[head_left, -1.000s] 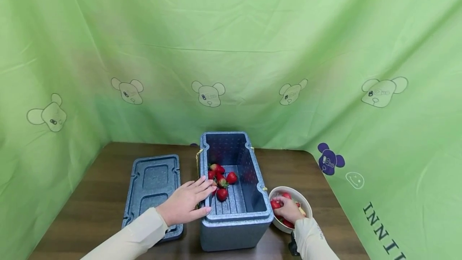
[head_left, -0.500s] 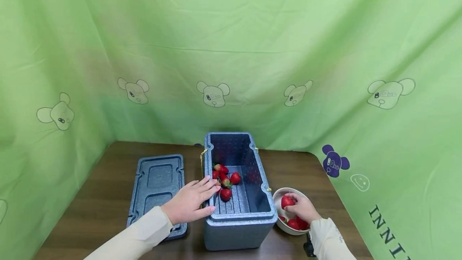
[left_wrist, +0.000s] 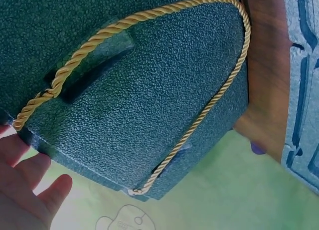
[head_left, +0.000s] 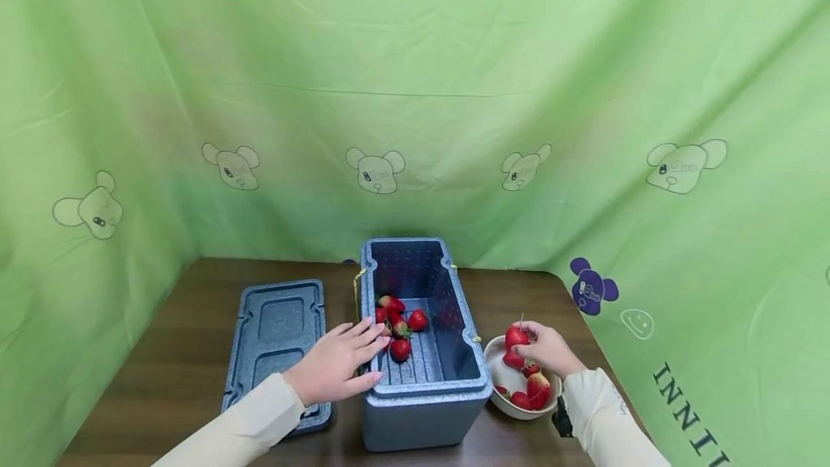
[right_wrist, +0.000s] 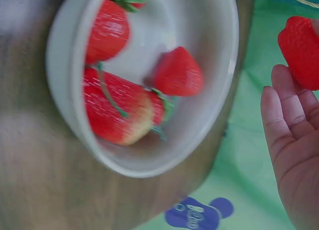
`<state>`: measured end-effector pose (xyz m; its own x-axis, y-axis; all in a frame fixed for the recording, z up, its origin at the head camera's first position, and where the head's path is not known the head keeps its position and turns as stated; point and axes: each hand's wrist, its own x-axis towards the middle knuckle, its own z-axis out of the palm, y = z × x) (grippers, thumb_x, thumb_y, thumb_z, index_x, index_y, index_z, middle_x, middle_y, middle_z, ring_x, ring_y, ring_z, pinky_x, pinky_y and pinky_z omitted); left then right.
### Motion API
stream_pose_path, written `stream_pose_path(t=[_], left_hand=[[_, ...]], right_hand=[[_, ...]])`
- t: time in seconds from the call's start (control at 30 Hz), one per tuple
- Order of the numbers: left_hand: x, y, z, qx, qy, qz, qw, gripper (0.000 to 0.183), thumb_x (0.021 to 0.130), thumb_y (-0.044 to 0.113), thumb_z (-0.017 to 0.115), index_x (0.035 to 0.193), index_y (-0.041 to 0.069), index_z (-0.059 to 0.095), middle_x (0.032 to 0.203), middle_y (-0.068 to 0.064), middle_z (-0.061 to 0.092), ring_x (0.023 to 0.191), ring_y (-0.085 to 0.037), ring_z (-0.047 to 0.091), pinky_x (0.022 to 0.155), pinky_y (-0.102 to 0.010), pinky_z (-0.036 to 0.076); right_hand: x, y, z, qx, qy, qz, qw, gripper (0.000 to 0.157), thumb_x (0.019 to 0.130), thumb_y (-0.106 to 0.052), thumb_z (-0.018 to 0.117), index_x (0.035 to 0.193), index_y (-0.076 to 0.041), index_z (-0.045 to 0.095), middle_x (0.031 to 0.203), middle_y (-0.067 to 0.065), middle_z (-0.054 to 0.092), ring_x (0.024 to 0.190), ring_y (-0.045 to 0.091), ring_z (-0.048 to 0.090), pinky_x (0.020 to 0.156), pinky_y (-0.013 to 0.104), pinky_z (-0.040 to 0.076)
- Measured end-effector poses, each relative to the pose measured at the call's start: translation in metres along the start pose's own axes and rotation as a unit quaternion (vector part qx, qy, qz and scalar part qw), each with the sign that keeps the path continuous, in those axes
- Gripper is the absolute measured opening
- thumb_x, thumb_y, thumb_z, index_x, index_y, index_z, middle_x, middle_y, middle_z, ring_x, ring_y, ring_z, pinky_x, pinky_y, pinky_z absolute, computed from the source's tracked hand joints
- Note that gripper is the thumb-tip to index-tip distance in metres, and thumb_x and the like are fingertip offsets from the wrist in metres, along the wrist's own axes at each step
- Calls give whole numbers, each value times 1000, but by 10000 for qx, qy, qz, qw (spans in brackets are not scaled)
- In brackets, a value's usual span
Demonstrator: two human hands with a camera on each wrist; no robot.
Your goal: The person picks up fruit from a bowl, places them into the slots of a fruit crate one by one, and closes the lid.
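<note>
My right hand (head_left: 550, 349) pinches a strawberry (head_left: 516, 338) above the far side of a white bowl (head_left: 498, 401). Several more strawberries lie in that bowl, some with green leaves, as the right wrist view shows. A blue-grey foam box (head_left: 421, 420) stands uncovered left of the bowl, with a cluster of strawberries (head_left: 400, 349) on its ribbed floor. My left hand (head_left: 337, 365) rests on the box's left rim, fingers spread and reaching over the edge. In the left wrist view, its fingers (left_wrist: 57, 192) touch the rim beside a yellow cord (left_wrist: 199, 117).
The box's lid (head_left: 282, 326) lies on the wooden table (head_left: 155, 366) to the left. A green printed curtain (head_left: 441, 121) hangs behind the table and down both sides.
My right hand has risen from inside the bowl with a strawberry in its fingers. My left hand keeps its place on the box rim.
</note>
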<state>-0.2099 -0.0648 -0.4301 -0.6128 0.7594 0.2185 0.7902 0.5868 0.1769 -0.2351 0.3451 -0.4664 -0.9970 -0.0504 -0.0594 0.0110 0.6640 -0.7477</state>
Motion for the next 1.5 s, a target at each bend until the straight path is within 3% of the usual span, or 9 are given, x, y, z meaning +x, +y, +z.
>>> stream_pose_path(t=[0.23, 0.63, 1.0, 1.27, 1.5], left_hand=[[-1, 0, 0, 572, 146, 359, 9976, 47, 95, 39, 53, 134, 12, 58, 140, -7, 51, 131, -24, 45, 102, -47, 39], [-2, 1, 2, 508, 389, 325, 9974, 47, 95, 38, 54, 132, 11, 59, 139, -7, 52, 130, -24, 46, 100, -47, 41], [-3, 3, 1, 282, 369, 280, 9985, 47, 96, 38, 51, 133, 10, 59, 139, -8, 52, 131, -24, 45, 101, -45, 40], [-3, 5, 4, 163, 285, 208, 9992, 48, 98, 39, 47, 133, 9, 58, 141, -8, 50, 132, -25, 44, 102, -45, 40], [-2, 4, 5, 317, 563, 337, 9973, 45, 94, 32, 56, 130, 7, 60, 137, -11, 53, 129, -26, 48, 100, -44, 42]], right_hand=[[6, -23, -22, -313, -84, -380, 9988, 46, 79, -5, 72, 118, 13, 56, 91, 17, 67, 81, 25, 63, 71, 33, 52], [26, -87, -39, -473, -266, -1289, 9902, 45, 78, -6, 73, 118, 10, 59, 93, 15, 68, 80, 17, 61, 69, 28, 50], [43, -112, -34, -491, -268, -1344, 9893, 43, 79, -5, 70, 117, 10, 59, 100, 19, 67, 87, 24, 62, 75, 32, 50], [58, -125, -24, -487, -286, -1514, 9869, 46, 77, -4, 70, 118, 13, 57, 103, 24, 65, 84, 27, 64, 73, 33, 50], [70, -145, -11, -480, -177, -1391, 9889, 46, 77, -7, 70, 119, 9, 59, 104, 22, 66, 87, 29, 64, 74, 33, 50]])
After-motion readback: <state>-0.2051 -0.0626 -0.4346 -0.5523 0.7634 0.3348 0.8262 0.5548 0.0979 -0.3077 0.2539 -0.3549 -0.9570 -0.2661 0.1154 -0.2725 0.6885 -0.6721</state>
